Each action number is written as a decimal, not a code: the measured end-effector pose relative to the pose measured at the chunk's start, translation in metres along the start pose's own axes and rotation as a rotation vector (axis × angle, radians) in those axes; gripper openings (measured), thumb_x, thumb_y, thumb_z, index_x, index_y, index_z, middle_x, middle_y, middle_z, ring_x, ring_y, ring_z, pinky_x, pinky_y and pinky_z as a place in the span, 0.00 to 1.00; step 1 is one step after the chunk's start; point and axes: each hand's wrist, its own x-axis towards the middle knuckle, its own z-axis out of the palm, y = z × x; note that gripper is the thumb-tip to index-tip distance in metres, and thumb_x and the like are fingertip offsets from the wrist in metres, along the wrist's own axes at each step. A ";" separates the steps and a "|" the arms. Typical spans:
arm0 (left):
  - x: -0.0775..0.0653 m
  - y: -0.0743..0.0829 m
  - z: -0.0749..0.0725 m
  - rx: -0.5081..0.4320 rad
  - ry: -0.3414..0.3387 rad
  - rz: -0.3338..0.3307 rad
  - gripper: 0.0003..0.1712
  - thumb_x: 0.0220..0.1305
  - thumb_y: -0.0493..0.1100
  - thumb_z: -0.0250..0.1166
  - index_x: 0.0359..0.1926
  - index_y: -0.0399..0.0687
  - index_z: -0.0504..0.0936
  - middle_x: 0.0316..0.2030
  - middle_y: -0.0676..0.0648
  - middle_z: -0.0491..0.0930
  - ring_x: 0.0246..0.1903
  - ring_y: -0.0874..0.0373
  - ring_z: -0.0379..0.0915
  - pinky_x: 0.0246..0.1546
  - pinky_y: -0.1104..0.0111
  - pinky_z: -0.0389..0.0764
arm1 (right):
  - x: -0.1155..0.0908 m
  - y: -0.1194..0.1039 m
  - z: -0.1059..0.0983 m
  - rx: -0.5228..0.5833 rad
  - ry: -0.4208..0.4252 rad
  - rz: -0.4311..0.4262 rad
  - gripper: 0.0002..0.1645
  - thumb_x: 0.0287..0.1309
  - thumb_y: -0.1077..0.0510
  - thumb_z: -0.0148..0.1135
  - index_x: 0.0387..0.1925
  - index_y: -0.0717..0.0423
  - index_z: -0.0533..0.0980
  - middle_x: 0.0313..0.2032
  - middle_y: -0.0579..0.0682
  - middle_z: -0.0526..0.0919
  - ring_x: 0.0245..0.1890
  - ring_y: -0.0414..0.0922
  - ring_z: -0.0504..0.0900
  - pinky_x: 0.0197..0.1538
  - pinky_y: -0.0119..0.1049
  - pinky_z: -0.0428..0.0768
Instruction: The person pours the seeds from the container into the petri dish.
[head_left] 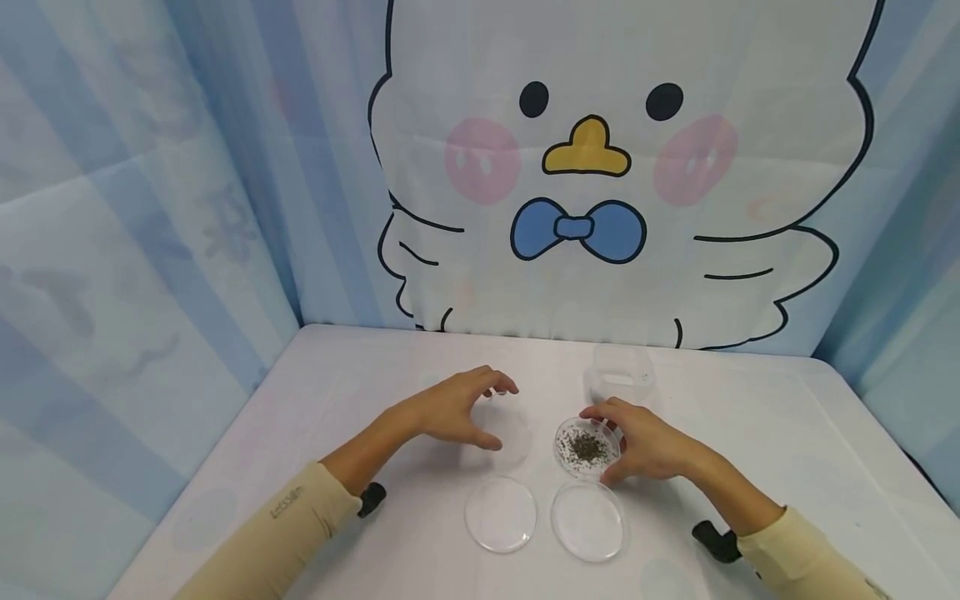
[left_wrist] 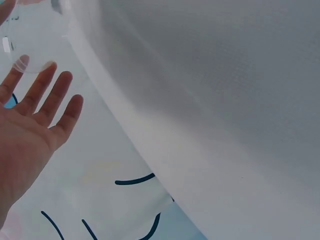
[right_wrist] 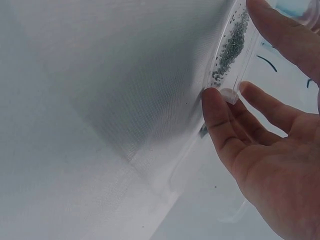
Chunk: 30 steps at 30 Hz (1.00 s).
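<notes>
My left hand (head_left: 453, 410) spans a clear round petri dish (head_left: 516, 437) at the middle of the table, thumb at the near side and fingers at the far rim. In the left wrist view, fingertips meet the rim of this transparent dish (left_wrist: 37, 42); the remaining fingers are spread. With thumb and fingers, my right hand (head_left: 648, 440) grips the sides of a petri dish (head_left: 587, 448) holding dark, dried-looking flakes. The right wrist view shows these flakes (right_wrist: 232, 47) through the dish's side. Two clear round dishes or lids, one left (head_left: 501, 515) and one right (head_left: 588, 522), lie nearer me.
A clear plastic container (head_left: 621, 371) stands behind the right hand. The white table (head_left: 360, 358) ends at a curtain (head_left: 480, 292) with a cartoon print. Blue-striped curtains (head_left: 187, 275) hang at both sides.
</notes>
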 end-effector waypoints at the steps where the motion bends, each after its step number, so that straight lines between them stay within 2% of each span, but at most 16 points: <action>1: 0.001 0.001 0.000 -0.012 0.003 0.007 0.41 0.57 0.51 0.79 0.69 0.51 0.72 0.64 0.45 0.75 0.65 0.46 0.72 0.65 0.51 0.75 | 0.000 0.000 0.000 0.000 0.001 0.000 0.51 0.36 0.57 0.88 0.65 0.59 0.75 0.51 0.52 0.78 0.48 0.48 0.76 0.42 0.33 0.79; 9: 0.007 0.012 0.002 -0.001 0.069 0.042 0.37 0.56 0.53 0.78 0.65 0.56 0.73 0.58 0.47 0.73 0.63 0.48 0.72 0.65 0.54 0.75 | -0.002 0.003 0.001 -0.005 0.005 0.006 0.52 0.37 0.56 0.88 0.66 0.61 0.74 0.50 0.52 0.79 0.46 0.47 0.76 0.42 0.32 0.79; 14: 0.013 0.018 0.002 -0.027 0.115 0.061 0.38 0.55 0.53 0.79 0.64 0.56 0.73 0.57 0.50 0.72 0.64 0.48 0.72 0.66 0.56 0.75 | -0.005 0.003 0.000 -0.003 0.021 0.013 0.53 0.37 0.55 0.89 0.67 0.63 0.73 0.51 0.53 0.79 0.47 0.48 0.78 0.45 0.34 0.80; 23: 0.024 0.019 0.006 -0.041 0.072 0.076 0.39 0.56 0.53 0.78 0.66 0.56 0.72 0.61 0.45 0.73 0.64 0.47 0.73 0.67 0.57 0.75 | -0.011 0.004 -0.001 0.037 0.039 0.034 0.54 0.38 0.56 0.89 0.68 0.64 0.71 0.56 0.56 0.80 0.54 0.53 0.79 0.50 0.42 0.84; 30: 0.028 0.027 0.009 -0.040 0.054 0.076 0.40 0.56 0.53 0.78 0.67 0.57 0.72 0.61 0.48 0.74 0.65 0.49 0.73 0.67 0.56 0.75 | -0.012 0.007 0.000 0.036 0.049 0.013 0.54 0.38 0.56 0.89 0.67 0.65 0.72 0.56 0.56 0.81 0.55 0.54 0.79 0.50 0.40 0.84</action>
